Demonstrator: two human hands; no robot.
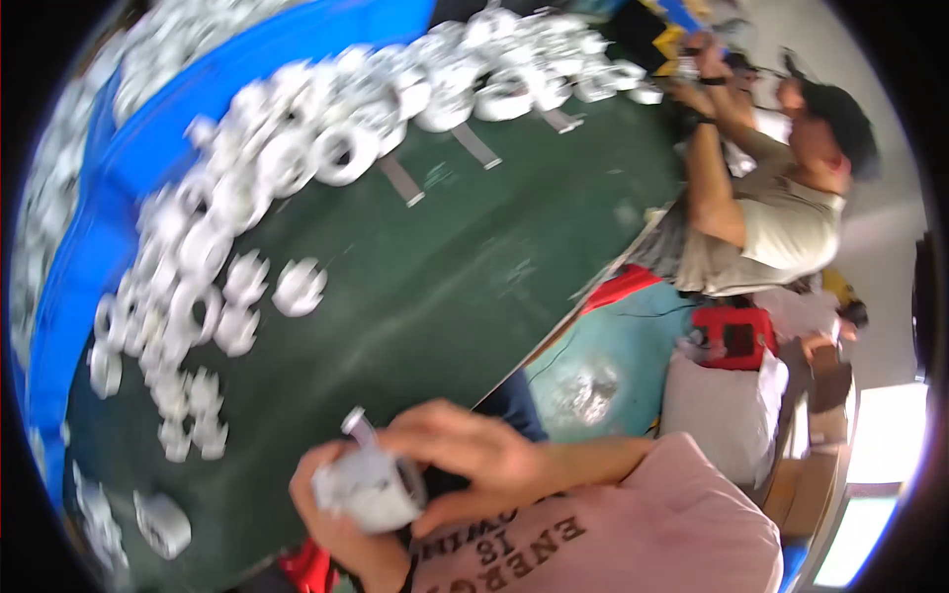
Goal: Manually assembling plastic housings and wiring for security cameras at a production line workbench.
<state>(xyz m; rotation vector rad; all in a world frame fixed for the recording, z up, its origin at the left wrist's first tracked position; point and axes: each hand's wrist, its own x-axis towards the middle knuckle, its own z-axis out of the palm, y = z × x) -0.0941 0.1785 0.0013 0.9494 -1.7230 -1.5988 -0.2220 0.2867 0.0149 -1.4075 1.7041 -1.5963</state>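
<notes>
Close to my body, a short white cylinder point(368, 494), like a plastic ring or collar, is held between both hands. My left hand point(321, 494) wraps round its left side and underside. My right hand point(465, 450) grips it from the right, fingers across the top and thumb low by the dark open end. A narrow grey strip with a white tip point(362, 428) sticks up from the top of the cylinder, beside my right fingertips. Motion blur hides whether the strip is fixed to it.
Many white rings point(346, 153) are heaped along the far and left edges of the dark green table point(395, 306). Several grey strips point(400, 181) lie beside them. A blue bin wall point(148, 188) stands behind. A co-worker point(761, 178) sits at the right, near a red case point(736, 338).
</notes>
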